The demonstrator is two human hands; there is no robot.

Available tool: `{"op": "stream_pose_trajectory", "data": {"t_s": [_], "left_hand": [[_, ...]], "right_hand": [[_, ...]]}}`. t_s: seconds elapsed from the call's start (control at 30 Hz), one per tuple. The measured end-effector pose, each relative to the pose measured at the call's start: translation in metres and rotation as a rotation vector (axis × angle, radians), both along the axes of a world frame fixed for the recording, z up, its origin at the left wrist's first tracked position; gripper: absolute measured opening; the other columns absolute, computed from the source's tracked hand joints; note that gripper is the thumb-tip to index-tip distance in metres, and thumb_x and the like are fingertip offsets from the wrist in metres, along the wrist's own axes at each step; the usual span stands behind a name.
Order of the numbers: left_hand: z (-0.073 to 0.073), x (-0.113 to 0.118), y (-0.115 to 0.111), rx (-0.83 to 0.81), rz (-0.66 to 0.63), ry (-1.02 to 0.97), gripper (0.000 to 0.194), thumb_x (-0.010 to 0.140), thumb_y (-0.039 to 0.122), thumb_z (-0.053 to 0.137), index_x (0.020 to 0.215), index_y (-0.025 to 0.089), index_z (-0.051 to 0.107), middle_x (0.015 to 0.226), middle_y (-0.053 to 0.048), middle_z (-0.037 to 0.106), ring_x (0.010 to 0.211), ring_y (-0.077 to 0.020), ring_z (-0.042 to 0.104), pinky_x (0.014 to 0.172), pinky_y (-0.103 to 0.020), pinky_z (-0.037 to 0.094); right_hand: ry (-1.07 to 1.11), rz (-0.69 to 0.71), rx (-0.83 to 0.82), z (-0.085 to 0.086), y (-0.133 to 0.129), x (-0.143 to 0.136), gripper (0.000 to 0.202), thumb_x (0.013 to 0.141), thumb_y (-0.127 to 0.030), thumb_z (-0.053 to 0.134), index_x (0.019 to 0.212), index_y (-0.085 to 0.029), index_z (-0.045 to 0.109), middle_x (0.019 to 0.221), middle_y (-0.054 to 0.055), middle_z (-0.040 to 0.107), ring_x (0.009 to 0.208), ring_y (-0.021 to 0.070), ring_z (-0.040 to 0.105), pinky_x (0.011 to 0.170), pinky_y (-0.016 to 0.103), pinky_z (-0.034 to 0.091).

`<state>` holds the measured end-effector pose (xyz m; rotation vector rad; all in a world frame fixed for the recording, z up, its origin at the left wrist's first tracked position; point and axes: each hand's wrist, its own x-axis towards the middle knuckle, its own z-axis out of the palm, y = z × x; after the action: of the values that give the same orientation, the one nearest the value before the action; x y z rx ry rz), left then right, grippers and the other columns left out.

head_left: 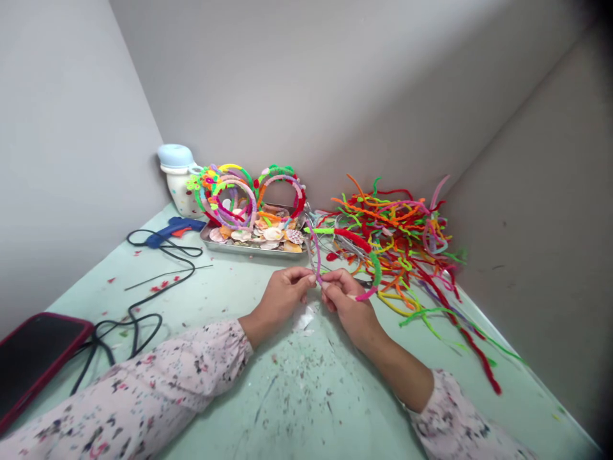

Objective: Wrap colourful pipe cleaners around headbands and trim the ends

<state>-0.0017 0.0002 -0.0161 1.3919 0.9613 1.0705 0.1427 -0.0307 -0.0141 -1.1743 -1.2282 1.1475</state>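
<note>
A headband (pixel 375 268) wound with red, green and pink pipe cleaner curves up from my right hand (pixel 352 306), whose fingers are closed around its lower end. A purple pipe cleaner (pixel 317 252) stands up between my two hands. My left hand (pixel 286 294) pinches it near its lower part, fingertips close to those of the right. Where exactly the purple strand meets the headband is covered by my fingers. Behind the hands, a metal tray (pixel 253 252) holds seashells (pixel 272 234) and several finished-looking colourful headbands (pixel 234 204).
A heap of loose pipe cleaners (pixel 397 217) spreads over the table's (pixel 287 409) right side. To the left lie a blue glue gun (pixel 175 230), its black cord (pixel 136 313) and a phone in a red case (pixel 43 351). A white cup with a blue lid (pixel 179 182) stands behind.
</note>
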Motion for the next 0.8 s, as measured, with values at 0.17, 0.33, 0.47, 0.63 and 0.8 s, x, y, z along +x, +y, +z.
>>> {"op": "stream_pose_trajectory", "data": {"t_s": [0.17, 0.33, 0.47, 0.63, 0.8], "left_hand": [[-0.0003, 0.0002, 0.0003, -0.008, 0.009, 0.01, 0.021, 0.077, 0.032, 0.058, 0.075, 0.013, 0.065, 0.05, 0.004, 0.048, 0.047, -0.0077, 0.04, 0.049, -0.021, 0.031], [-0.0012, 0.0008, 0.0009, -0.02, 0.019, 0.021, 0.019, 0.077, 0.031, 0.058, 0.071, 0.013, 0.062, 0.049, 0.004, 0.047, 0.046, -0.007, 0.039, 0.049, -0.021, 0.031], [-0.0019, 0.0013, 0.0011, -0.02, 0.03, 0.017, 0.016, 0.075, 0.028, 0.058, 0.068, 0.014, 0.06, 0.05, 0.004, 0.048, 0.046, -0.0074, 0.04, 0.048, -0.021, 0.032], [-0.001, 0.0013, 0.0002, -0.025, 0.03, 0.041, 0.017, 0.076, 0.028, 0.057, 0.066, 0.015, 0.058, 0.047, 0.005, 0.046, 0.043, -0.0072, 0.039, 0.047, -0.021, 0.031], [-0.0003, 0.0014, 0.0003, -0.025, 0.032, 0.042, 0.016, 0.075, 0.027, 0.056, 0.064, 0.016, 0.055, 0.047, 0.005, 0.045, 0.043, -0.0072, 0.039, 0.048, -0.021, 0.031]], "right_hand": [[-0.054, 0.003, 0.05, -0.0028, -0.0003, 0.0016, 0.009, 0.08, -0.028, 0.054, 0.086, -0.021, 0.053, 0.058, -0.007, 0.051, 0.051, 0.0093, 0.042, 0.05, 0.022, 0.033], [-0.099, 0.02, 0.088, -0.0072, -0.0003, 0.0032, 0.011, 0.082, -0.029, 0.053, 0.089, -0.02, 0.052, 0.06, -0.007, 0.049, 0.052, 0.0091, 0.04, 0.049, 0.022, 0.031], [-0.162, 0.011, 0.093, -0.0071, -0.0019, 0.0027, 0.012, 0.084, -0.03, 0.052, 0.092, -0.021, 0.053, 0.061, -0.006, 0.047, 0.054, 0.0097, 0.041, 0.05, 0.022, 0.031], [-0.203, 0.01, 0.083, -0.0037, -0.0067, 0.0005, 0.015, 0.083, -0.026, 0.051, 0.097, -0.022, 0.054, 0.063, -0.006, 0.046, 0.054, 0.01, 0.04, 0.05, 0.022, 0.031], [-0.238, 0.015, 0.125, -0.0026, -0.0087, -0.0004, 0.025, 0.083, -0.024, 0.049, 0.107, -0.024, 0.055, 0.064, -0.006, 0.044, 0.055, 0.0106, 0.039, 0.051, 0.022, 0.031]]}}
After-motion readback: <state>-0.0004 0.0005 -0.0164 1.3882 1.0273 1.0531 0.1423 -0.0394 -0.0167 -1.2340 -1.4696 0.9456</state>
